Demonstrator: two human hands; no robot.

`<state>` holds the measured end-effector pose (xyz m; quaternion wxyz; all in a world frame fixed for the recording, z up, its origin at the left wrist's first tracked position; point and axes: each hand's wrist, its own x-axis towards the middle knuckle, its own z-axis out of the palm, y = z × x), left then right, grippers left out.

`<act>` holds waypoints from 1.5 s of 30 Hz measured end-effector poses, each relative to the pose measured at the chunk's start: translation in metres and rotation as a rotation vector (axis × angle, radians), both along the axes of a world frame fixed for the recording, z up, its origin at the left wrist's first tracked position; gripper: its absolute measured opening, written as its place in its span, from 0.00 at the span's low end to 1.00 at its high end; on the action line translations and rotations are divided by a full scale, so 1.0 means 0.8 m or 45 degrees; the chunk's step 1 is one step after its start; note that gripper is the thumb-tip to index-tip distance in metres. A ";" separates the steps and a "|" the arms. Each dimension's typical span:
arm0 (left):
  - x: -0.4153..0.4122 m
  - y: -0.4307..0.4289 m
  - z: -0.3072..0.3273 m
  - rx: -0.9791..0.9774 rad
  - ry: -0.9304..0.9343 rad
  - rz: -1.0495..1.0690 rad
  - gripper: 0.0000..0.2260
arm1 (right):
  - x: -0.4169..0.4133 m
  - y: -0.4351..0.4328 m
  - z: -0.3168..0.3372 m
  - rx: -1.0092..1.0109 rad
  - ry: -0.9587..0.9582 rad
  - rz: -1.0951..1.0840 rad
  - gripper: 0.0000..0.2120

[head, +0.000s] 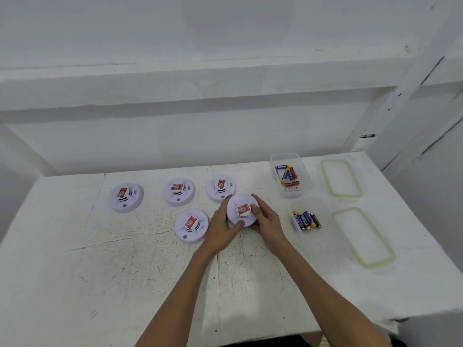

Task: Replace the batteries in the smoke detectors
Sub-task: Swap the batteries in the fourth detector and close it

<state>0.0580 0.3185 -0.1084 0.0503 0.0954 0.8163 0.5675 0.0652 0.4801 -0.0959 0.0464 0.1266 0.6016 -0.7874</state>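
"Smoke detector, round, white plastic, red-labelled (241, 206): where does it sit?"
"Mid-table, over the scratched white tabletop (125, 259), between the person's two hands."
"And the fingers?"
"Those of the left hand (223, 229) curl round its left rim; the right hand (268, 222) grips the right rim, thumb on top."

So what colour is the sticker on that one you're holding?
Red sticker, seen in the head view.
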 end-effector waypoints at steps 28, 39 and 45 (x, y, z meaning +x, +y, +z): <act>0.001 0.000 -0.009 0.000 -0.026 -0.002 0.34 | 0.005 -0.001 0.003 -0.029 0.026 -0.032 0.18; -0.001 -0.004 -0.004 0.093 -0.219 0.057 0.20 | 0.005 0.004 0.003 -0.023 0.021 0.041 0.17; -0.001 -0.002 -0.002 0.104 -0.201 0.047 0.18 | 0.005 0.005 0.005 -0.016 0.016 0.054 0.17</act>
